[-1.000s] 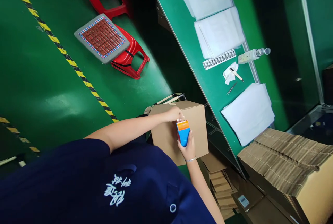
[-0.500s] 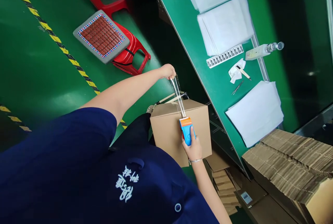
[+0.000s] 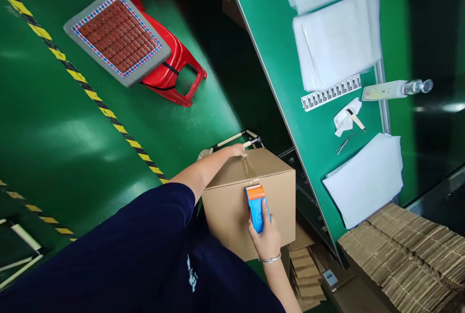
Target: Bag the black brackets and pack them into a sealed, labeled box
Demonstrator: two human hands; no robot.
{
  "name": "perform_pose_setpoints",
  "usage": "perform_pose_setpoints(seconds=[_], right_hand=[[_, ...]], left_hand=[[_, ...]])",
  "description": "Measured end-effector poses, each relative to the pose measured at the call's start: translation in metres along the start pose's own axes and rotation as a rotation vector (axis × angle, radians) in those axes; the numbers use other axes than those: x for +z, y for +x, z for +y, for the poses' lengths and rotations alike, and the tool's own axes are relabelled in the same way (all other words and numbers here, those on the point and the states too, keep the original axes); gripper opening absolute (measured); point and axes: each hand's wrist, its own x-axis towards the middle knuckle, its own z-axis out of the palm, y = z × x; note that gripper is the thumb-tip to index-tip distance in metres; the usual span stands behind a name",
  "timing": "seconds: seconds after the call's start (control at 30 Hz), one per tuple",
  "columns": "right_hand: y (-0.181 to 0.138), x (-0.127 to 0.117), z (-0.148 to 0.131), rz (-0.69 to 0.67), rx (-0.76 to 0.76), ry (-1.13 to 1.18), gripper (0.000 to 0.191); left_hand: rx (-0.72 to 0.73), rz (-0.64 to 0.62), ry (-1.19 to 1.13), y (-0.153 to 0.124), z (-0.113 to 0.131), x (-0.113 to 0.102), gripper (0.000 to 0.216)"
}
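Note:
A closed brown cardboard box [image 3: 236, 216] stands in front of me, its top and near side in view. My right hand [image 3: 267, 240] is wrapped round a blue and orange tape dispenser [image 3: 256, 209], its toothed edge close to the near side, just below the top edge. Clear packing tape [image 3: 247, 165] runs over the box top along the middle. At the far end of that strip, my left hand [image 3: 238, 150] is closed on the tape, low against the far edge of the top. Its fingertips are partly hidden.
To the right, a green table [image 3: 290, 109] carries white sheets [image 3: 337, 39], a slotted strip [image 3: 331, 93], a clear bottle [image 3: 388, 90], a cutter [image 3: 356, 120] and tweezers [image 3: 344, 144]. Flattened cardboard [image 3: 407, 255] is stacked lower right. A red stool [image 3: 174, 61] with a cushion [image 3: 119, 37] stands upper left.
My left hand has come down from above the far end to the box top, bringing the stretched tape onto it. The dispenser stays at the near side; the view has shifted.

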Motion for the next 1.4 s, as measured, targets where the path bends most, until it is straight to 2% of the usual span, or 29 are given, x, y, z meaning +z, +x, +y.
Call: perform_pose_setpoints(seconds=[0.07, 0.13, 0.33, 0.5, 0.6, 0.7, 0.83, 0.9, 0.97, 1.2, 1.3, 1.4], right_hand=[[0.0, 0.001, 0.0, 0.008, -0.003, 0.017, 0.064], [0.0, 0.001, 0.0, 0.012, 0.0, 0.03, 0.065], [0.001, 0.0, 0.001, 0.024, -0.009, 0.068, 0.068], [0.001, 0.002, 0.002, 0.043, -0.013, 0.066, 0.072], [0.002, 0.001, 0.002, 0.042, -0.036, 0.053, 0.072], [0.004, -0.001, 0.003, 0.042, -0.034, 0.041, 0.07], [0.004, -0.005, 0.002, 0.031, -0.008, 0.018, 0.07], [0.003, -0.007, 0.001, 0.022, -0.001, 0.025, 0.07], [0.002, -0.008, 0.0, 0.015, 0.003, 0.039, 0.071], [0.008, -0.014, -0.006, -0.008, -0.019, 0.072, 0.075], [-0.02, -0.002, 0.014, -0.008, -0.029, 0.075, 0.073], [-0.072, 0.024, 0.049, -0.016, -0.026, 0.061, 0.071]], left_hand=[[-0.042, -0.058, 0.048, 0.009, -0.017, 0.014, 0.028], [-0.062, -0.092, 0.093, 0.015, -0.029, 0.02, 0.029], [0.003, -0.029, 0.188, 0.006, -0.041, 0.012, 0.06], [0.075, -0.144, 0.275, -0.01, -0.043, 0.004, 0.052], [0.058, -0.161, 0.345, -0.009, -0.03, -0.011, 0.056], [0.142, -0.179, 0.375, -0.018, 0.0, -0.015, 0.057], [0.356, -0.338, 0.41, -0.061, 0.036, 0.013, 0.057], [0.42, -0.41, 0.447, -0.082, 0.044, 0.029, 0.061], [0.449, -0.43, 0.489, -0.095, 0.047, 0.037, 0.064], [0.451, -0.329, 0.654, -0.103, 0.056, 0.039, 0.073], [0.414, -0.263, 0.796, -0.112, 0.063, 0.043, 0.076], [0.378, -0.156, 0.957, -0.124, 0.073, 0.047, 0.076]])
